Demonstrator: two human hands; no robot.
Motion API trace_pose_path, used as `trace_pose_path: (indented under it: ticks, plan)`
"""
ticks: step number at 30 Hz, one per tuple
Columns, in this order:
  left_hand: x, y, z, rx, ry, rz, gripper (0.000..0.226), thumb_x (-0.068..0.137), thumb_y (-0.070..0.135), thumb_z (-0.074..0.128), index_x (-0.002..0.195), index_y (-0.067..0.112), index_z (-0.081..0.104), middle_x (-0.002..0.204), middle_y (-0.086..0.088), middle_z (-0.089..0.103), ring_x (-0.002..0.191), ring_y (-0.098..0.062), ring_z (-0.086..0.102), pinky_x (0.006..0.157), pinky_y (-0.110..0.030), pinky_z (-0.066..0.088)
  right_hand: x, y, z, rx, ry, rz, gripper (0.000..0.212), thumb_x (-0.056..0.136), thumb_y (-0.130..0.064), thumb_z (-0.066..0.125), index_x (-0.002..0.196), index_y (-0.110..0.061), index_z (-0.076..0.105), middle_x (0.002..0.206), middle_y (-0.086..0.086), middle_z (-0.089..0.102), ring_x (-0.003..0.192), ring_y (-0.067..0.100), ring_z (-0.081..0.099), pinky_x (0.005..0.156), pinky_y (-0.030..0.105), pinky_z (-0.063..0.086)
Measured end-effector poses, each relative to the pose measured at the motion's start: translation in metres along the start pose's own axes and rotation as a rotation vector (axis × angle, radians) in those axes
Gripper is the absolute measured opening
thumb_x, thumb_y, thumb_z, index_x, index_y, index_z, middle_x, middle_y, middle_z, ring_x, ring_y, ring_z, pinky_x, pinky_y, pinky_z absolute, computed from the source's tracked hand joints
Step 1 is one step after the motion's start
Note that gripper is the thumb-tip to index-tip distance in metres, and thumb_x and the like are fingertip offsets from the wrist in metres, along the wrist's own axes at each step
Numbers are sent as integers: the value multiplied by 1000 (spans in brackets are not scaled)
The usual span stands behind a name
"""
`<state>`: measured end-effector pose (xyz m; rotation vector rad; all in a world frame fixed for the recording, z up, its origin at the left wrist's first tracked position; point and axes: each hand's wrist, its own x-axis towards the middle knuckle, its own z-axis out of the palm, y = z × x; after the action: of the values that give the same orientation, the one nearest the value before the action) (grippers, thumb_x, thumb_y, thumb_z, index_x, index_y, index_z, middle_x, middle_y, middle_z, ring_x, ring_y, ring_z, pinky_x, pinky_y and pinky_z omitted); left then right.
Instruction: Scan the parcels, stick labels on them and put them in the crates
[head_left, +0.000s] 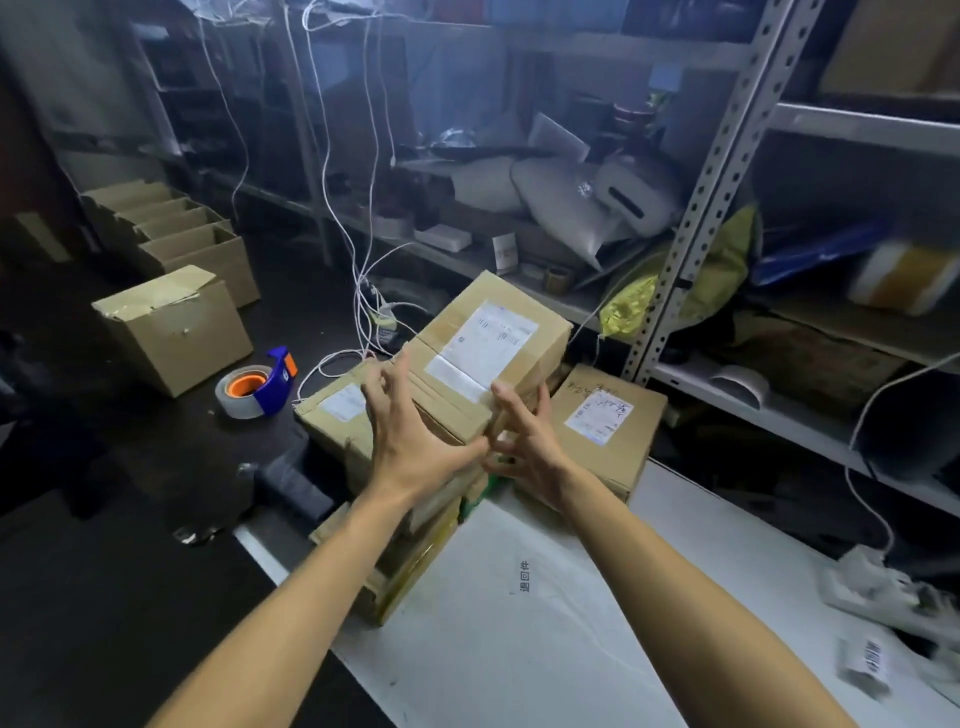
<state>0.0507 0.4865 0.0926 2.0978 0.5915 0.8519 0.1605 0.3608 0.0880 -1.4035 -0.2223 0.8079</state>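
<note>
Reaching toward centre frame, both hands close on the top box of a stack at the table edge. Left hand has fingers spread and straight, likely touching the box's near-left side; right hand also spread, at the near-right corner. Neither grips yet. Judgement: two-hand spread suits lifting a wide box off the pile w/o tipping it. Box carries a white label already; text unreadable. Second labelled box sits just right of the stack, another beneath at left. Open cartons, upper left, prob. serve as crates. Tape dispenser on floor, left of stack. Scanner not seen. Lower stack hidden by forearms; barcode slip, lower right, blurred. Shelves dim, contents unclear.
</note>
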Motion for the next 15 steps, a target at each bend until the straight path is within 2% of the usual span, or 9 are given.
trace_pose_path:
  ticks: [2,3,6,7,9,11,13,15]
  plan:
    - [-22,9,15,-43,-80,-7,143,46,59,92,158,31,7,141,2,23,139,-16,26,114,-31,29,-14,5,-31,48,26,-84,119,64,-55,87,155,-52,11,151,2,49,114,36,66,67,42,61]
    - [-31,12,20,-61,-118,-9,140,49,70,85,158,32,8,141,2,28,137,-15,31,111,-31,33,-24,8,-49,49,47,-119,114,65,-51,85,155,-51,15,146,3,54,113,33,67,64,39,60]
    - [-42,17,41,-139,-278,-136,119,53,92,59,153,33,32,136,2,52,124,-16,53,103,-38,45,-67,27,-111,-48,151,-150,105,68,-48,78,155,-50,21,113,-3,70,85,14,70,59,25,55]
    - [-43,21,53,-202,-389,-209,120,52,95,58,152,33,36,137,1,57,123,-17,57,105,-42,46,-87,35,-132,-80,171,-137,105,65,-52,77,156,-47,24,115,-4,69,89,14,70,63,24,55]
    - [-53,30,80,-368,-663,-359,127,48,89,70,156,40,26,139,-1,59,118,-18,63,103,-47,50,-120,55,-170,-115,169,-99,100,64,-59,72,154,-43,32,132,-3,64,108,20,68,74,27,57]
    - [-72,41,104,-438,-886,-469,124,51,74,81,156,49,18,135,-2,63,111,-24,68,93,-49,55,-154,76,-199,-118,174,-71,88,68,-59,69,150,-43,39,137,-7,61,116,21,66,80,33,57]
    - [-99,50,133,-460,-1029,-488,115,57,58,83,154,51,22,125,-3,71,105,-30,71,80,-46,59,-190,100,-222,-98,274,-39,79,73,-60,67,146,-42,46,134,-6,65,112,21,68,78,33,56]
    - [-130,56,161,-480,-1107,-505,112,58,47,85,153,48,26,119,-6,73,105,-31,71,77,-46,59,-228,123,-239,-74,484,-25,65,76,-66,60,134,-37,60,120,-3,72,100,19,72,75,30,54]
